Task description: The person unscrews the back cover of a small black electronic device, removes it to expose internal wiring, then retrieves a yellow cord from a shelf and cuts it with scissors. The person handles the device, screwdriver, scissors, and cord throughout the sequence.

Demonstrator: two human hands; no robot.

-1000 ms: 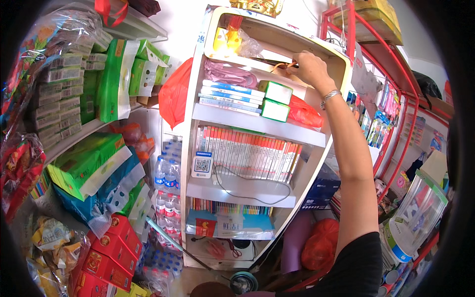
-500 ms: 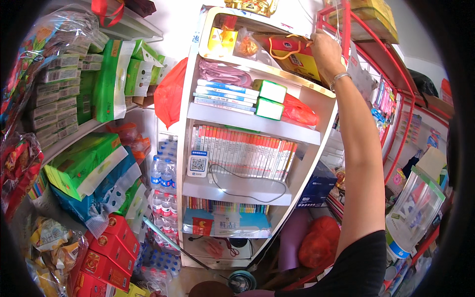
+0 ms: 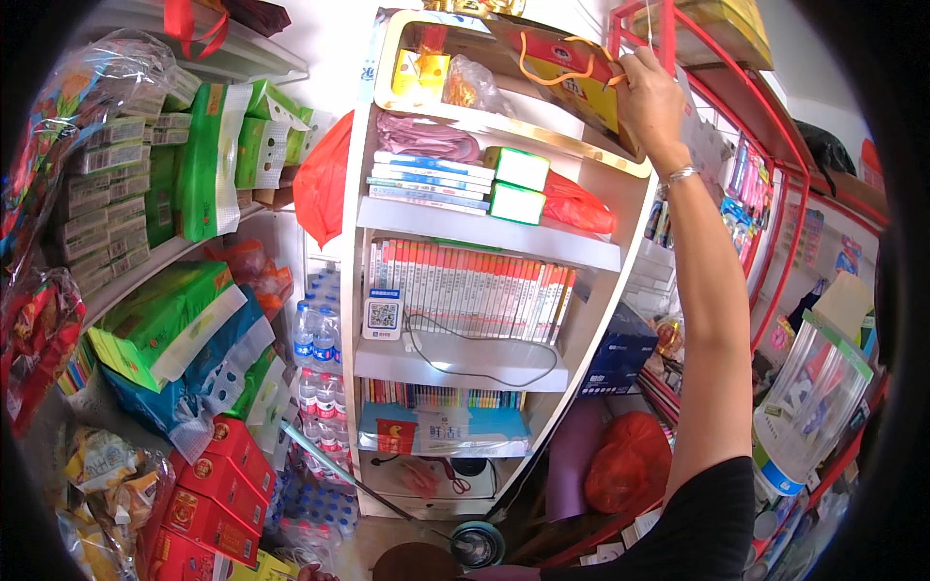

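My right hand (image 3: 651,108) reaches up, its fingers closed on the edge of a red and yellow paper gift bag (image 3: 587,92) with orange cord handles. The bag lies tilted at the right of the top compartment of a white shelf unit (image 3: 635,218), its dark far end near the compartment's upper edge. Beside it are a clear plastic bag (image 3: 472,85) with something orange in it and a yellow box (image 3: 420,79). Only a sliver of my left hand (image 3: 316,573) shows at the lower edge; its fingers cannot be made out.
Books (image 3: 475,290), green-and-white boxes (image 3: 518,184) and a red plastic bag (image 3: 579,203) fill lower shelves. A red metal frame (image 3: 668,39) stands close to my right hand. Tissue packs (image 3: 215,160) and bottled water (image 3: 317,334) are stacked at left; a mop handle (image 3: 325,460) leans low.
My right hand has moved slightly right and down. The gift bag's far end has risen and the bag now tilts more steeply. The view has shifted a little.
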